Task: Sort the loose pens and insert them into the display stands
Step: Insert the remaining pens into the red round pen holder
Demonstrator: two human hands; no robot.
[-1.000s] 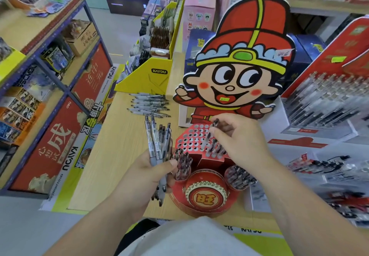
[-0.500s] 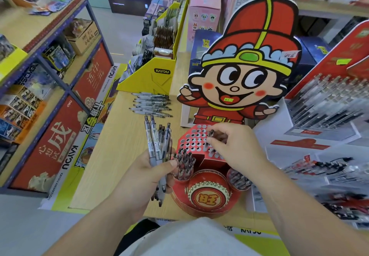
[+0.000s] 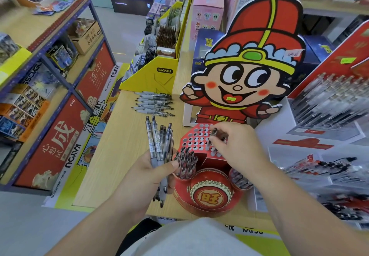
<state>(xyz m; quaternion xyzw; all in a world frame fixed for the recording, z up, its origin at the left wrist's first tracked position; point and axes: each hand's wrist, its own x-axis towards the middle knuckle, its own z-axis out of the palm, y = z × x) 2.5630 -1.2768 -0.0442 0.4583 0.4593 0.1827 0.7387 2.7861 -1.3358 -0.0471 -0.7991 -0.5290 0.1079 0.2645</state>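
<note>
Head view: our left hand [image 3: 151,171] grasps bundle of pens [image 3: 159,141], thumb across barrels, clicker ends toward 12 o'clock, at 9 o'clock of red display stand [image 3: 191,137]. Our right hand [image 3: 237,149] pinches single pen [image 3: 213,133] at fingertips over stand's perforated top, 1 o'clock side; we cannot tell whether tip sits in hole. Cup of dark pens [image 3: 186,163] at stand's 8 o'clock. Loose pens [image 3: 153,103] lie on wooden table [image 3: 119,155] at 11 o'clock, near yellow box [image 3: 155,79]. Cartoon figure board [image 3: 249,66] stands at 12 o'clock.
</note>
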